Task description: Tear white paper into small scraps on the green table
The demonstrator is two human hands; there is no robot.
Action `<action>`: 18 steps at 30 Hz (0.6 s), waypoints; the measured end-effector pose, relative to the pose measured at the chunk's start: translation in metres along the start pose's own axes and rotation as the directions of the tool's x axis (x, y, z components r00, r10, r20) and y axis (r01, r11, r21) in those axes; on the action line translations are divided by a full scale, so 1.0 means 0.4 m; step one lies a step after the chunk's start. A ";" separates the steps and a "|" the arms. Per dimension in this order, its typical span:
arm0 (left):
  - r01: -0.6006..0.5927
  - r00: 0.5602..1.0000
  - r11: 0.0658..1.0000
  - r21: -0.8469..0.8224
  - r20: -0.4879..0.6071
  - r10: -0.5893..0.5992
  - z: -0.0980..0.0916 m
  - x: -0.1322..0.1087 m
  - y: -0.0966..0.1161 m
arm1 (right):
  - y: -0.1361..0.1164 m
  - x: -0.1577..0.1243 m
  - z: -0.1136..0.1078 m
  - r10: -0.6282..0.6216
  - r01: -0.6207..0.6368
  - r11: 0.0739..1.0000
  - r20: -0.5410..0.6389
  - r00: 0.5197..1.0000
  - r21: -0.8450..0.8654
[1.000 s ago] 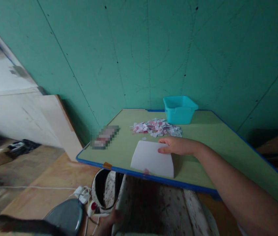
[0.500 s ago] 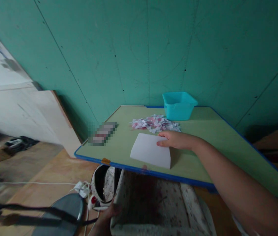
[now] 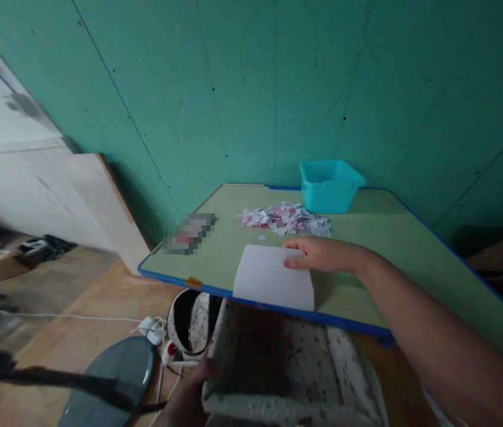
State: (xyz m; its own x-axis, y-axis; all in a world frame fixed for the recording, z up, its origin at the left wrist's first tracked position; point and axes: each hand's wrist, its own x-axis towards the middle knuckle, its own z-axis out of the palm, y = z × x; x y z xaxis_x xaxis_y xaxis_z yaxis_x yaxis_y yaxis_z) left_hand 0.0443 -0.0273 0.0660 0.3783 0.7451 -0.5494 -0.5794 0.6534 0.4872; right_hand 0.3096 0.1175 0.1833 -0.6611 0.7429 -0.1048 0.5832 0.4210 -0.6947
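Note:
My right hand pinches the far right corner of a white sheet of paper, thumb on top. The sheet lies at the table's near edge, slightly bent. Just beyond it spreads a heap of small white and pink paper scraps, and a single scrap lies between heap and sheet. Below the table edge is an open, spotted cloth-lined bin with a dark inside. At the bin's left rim is my left hand, closed on the rim with the thumb showing; its other fingers are hidden.
A turquoise plastic basket stands at the back of the green, blue-edged table, against the green wall. A pixelated flat item lies at the left. On the floor are a grey stool, a spotted bag and a white power strip with cables.
My right hand has drawn the sheet toward me, up to the table's near edge. A scrap now shows apart from the heap. My left hand stays at the bin's rim.

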 end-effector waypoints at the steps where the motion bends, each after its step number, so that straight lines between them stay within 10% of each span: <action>1: -0.016 1.000 1.000 -0.009 0.008 0.016 0.003 -0.001 -0.001 | -0.003 -0.001 0.001 0.001 -0.001 1.000 0.004 1.000 -0.007; 18: -0.030 0.999 1.000 0.007 -0.013 0.030 0.041 -0.018 0.001 | -0.002 -0.001 -0.005 0.001 -0.001 1.000 -0.030 1.000 0.021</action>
State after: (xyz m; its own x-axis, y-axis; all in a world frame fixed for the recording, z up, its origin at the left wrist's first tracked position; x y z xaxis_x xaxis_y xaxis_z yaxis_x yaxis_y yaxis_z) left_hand 0.0532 -0.0301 0.0811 0.3515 0.7628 -0.5428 -0.5852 0.6315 0.5086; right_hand 0.3104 0.1180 0.1853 -0.6462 0.7585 -0.0844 0.5737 0.4098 -0.7092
